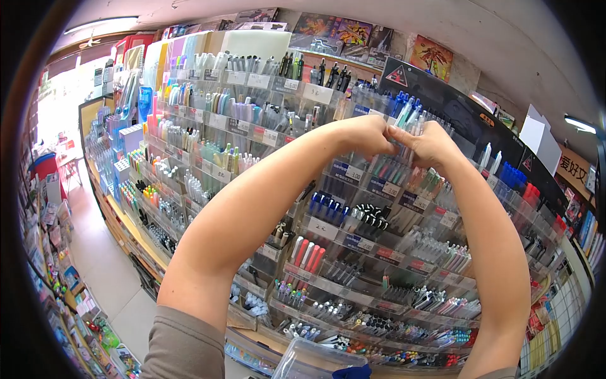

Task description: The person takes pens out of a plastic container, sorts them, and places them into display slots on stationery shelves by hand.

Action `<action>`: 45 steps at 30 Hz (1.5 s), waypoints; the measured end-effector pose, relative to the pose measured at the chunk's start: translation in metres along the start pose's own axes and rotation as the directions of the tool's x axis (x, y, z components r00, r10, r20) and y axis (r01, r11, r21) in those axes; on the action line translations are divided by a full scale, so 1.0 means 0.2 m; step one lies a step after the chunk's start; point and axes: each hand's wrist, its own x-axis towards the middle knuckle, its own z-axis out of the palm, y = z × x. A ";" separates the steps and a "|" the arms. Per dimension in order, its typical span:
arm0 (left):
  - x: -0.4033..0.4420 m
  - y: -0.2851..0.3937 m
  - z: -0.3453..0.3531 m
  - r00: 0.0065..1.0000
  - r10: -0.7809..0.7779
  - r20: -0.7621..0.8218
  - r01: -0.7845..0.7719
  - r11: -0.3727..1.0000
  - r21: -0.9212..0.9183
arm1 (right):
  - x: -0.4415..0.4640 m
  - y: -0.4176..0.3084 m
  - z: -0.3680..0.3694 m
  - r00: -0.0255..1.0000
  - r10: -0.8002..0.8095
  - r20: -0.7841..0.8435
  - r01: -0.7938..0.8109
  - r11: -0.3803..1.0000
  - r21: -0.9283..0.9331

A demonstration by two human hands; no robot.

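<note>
Both arms reach up to an upper row of a tiered clear pen rack (366, 243). My left hand (372, 134) is closed, its fingers curled down at the rack. My right hand (429, 145) is closed too, its thumb pointing left and meeting the left hand. What lies in the fingers of either hand is hidden. Blue and white pens (406, 106) stand just above and behind the hands. Below the hands are price labels (391, 189) on the clear compartments, and blue pens (327, 207) in a lower row.
A clear plastic box (309, 360) with a dark blue cloth-like item (352, 372) is low in front of me. A pale floor aisle (104, 252) runs along the left, beside shelves of goods. Boxed toys (331, 31) line the top of the rack.
</note>
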 end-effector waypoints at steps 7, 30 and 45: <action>-0.04 0.07 -0.01 0.998 -0.049 -0.038 0.050 0.999 0.007 | 0.06 0.07 0.03 0.976 -0.167 -0.139 0.172 0.985 0.025; -0.05 0.05 -0.04 0.980 -0.088 -0.178 0.059 0.985 -0.162 | -0.02 0.13 -0.02 0.963 -0.226 -0.148 0.209 0.970 -0.121; -0.12 0.05 -0.01 0.992 0.103 -0.079 -0.054 0.882 0.468 | -0.07 0.14 0.02 0.758 -0.638 -0.137 0.524 0.720 -0.455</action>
